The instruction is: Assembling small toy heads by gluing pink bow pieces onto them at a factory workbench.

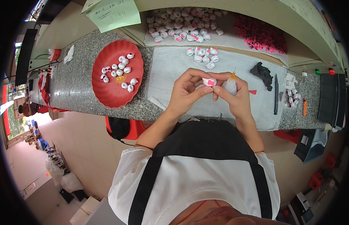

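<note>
A black apron [204, 138] over a white shirt [197, 180] is lying nearest. A green note [113, 17] is showing handwriting at the far left. A scalloped red plate [116, 93] is holding white heads on the worktop [75, 90] at left; crumpled black material [261, 75] is sitting right. Above the white paper [163, 73], the left hand's [186, 91] grip is pinching a white figurine head [209, 82], long axis running left-right, pink bow facing near. The right hand's [237, 95] grip is cradling a squeeze bottle [230, 87], needle pointing far.
</note>
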Tool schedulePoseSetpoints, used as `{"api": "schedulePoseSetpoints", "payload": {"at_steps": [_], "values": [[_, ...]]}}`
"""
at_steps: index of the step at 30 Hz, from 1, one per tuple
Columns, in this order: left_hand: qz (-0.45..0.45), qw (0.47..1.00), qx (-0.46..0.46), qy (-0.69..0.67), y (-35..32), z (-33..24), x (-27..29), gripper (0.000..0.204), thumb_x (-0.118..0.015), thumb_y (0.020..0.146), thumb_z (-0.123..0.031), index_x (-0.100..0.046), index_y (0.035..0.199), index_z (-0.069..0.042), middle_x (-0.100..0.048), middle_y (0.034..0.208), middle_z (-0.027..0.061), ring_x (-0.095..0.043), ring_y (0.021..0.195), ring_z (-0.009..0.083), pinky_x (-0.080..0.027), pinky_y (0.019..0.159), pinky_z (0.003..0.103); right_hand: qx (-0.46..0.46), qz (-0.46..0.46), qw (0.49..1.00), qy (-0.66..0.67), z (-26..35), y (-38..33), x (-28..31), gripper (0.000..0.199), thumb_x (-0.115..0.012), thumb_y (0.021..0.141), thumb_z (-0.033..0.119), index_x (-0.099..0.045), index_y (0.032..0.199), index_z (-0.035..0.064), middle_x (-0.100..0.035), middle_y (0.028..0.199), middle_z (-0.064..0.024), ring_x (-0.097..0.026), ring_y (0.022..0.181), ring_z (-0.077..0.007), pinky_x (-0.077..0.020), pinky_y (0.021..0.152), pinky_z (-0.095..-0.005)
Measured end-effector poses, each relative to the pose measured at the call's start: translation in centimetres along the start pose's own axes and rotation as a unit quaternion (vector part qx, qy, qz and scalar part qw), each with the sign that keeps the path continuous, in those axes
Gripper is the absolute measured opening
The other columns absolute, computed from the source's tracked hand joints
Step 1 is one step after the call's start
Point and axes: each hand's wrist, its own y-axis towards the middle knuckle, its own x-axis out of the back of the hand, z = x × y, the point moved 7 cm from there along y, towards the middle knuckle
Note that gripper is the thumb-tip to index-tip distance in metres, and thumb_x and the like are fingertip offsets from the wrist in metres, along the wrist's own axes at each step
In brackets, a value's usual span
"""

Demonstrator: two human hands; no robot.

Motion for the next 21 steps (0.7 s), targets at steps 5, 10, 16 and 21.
{"api": "schedulePoseSetpoints", "payload": {"at_steps": [5, 10, 16, 21], "values": [[0.004, 1.0, 0.0, 0.001, 0.01, 0.06, -0.02, 0.024, -0.055, 0.071, 0.003, -0.044, 0.093, 0.0, -0.05, 0.093, 0.01, -0.049, 0.089, 0.0148, -0.038, 0.08, 0.027, 0.002, 0.001, 1.0, 0.002, -0.12, 0.0, 0.03, 0.023, -0.054, 0.069, 0.001, -0.054, 0.092, -0.003, -0.051, 0.066, -0.0045, -0.048, 0.052, -0.0095, -0.0398, 0.047, -0.0201], [0.0, 1.0, 0.0, 0.001, -0.04, 0.08, 0.05, 0.024, -0.056, 0.071, 0.002, -0.044, 0.093, 0.0, -0.051, 0.093, 0.01, -0.049, 0.089, 0.0147, -0.038, 0.08, 0.027, 0.004, 0.0, 1.0, 0.002, -0.12, -0.02, -0.03, 0.023, -0.054, 0.069, 0.001, -0.053, 0.092, -0.0034, -0.051, 0.066, -0.0047, -0.048, 0.052, -0.0097, -0.0398, 0.046, -0.0202], [-0.004, 1.0, 0.002, 0.006, -0.08, 0.01, 0.17, 0.024, -0.056, 0.071, 0.002, -0.045, 0.092, 0.0, -0.051, 0.092, 0.0093, -0.049, 0.088, 0.0145, -0.038, 0.08, 0.027, 0.003, -0.001, 1.0, 0.003, -0.3, 0.03, -0.09, 0.024, -0.054, 0.069, 0.0, -0.053, 0.093, -0.0037, -0.051, 0.066, -0.0049, -0.048, 0.052, -0.0098, -0.0399, 0.046, -0.0201], [-0.006, 1.0, 0.004, 0.005, -0.09, 0.08, 0.23, 0.024, -0.056, 0.071, 0.001, -0.045, 0.092, 0.0, -0.051, 0.091, 0.0089, -0.049, 0.087, 0.0143, -0.038, 0.08, 0.027, 0.004, -0.001, 1.0, -0.002, -0.27, 0.02, -0.13, 0.024, -0.053, 0.069, 0.0, -0.053, 0.093, -0.0037, -0.051, 0.066, -0.0047, -0.048, 0.052, -0.0097, -0.0398, 0.047, -0.02]]}}
